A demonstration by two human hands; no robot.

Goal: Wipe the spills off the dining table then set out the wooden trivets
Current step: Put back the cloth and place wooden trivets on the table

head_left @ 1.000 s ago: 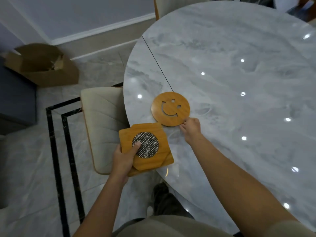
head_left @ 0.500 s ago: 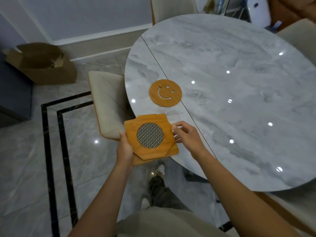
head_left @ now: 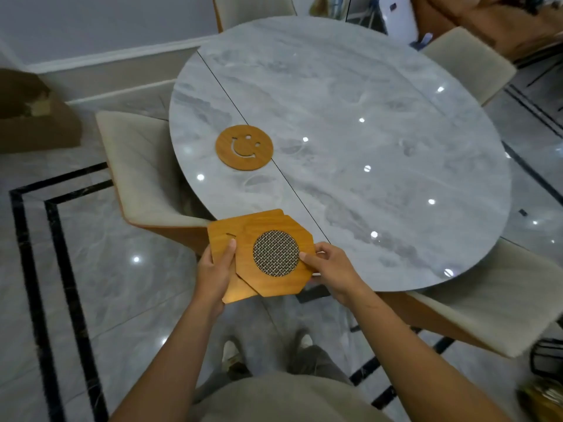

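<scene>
Pinching the mesh trivet in the right hand, clasping the lower trivets, mostly hidden and uncountable, in the left hand, over the table edge, near the flat-lying smiley trivet.

Cannot count the lower trivets, mostly covered by the top trivet between the 2 grips. Cannot see fingers of the left hand beneath them, and only part of those of the right hand. Cannot make out the blurred, edge-cut cardboard box far left of the grip.
</scene>
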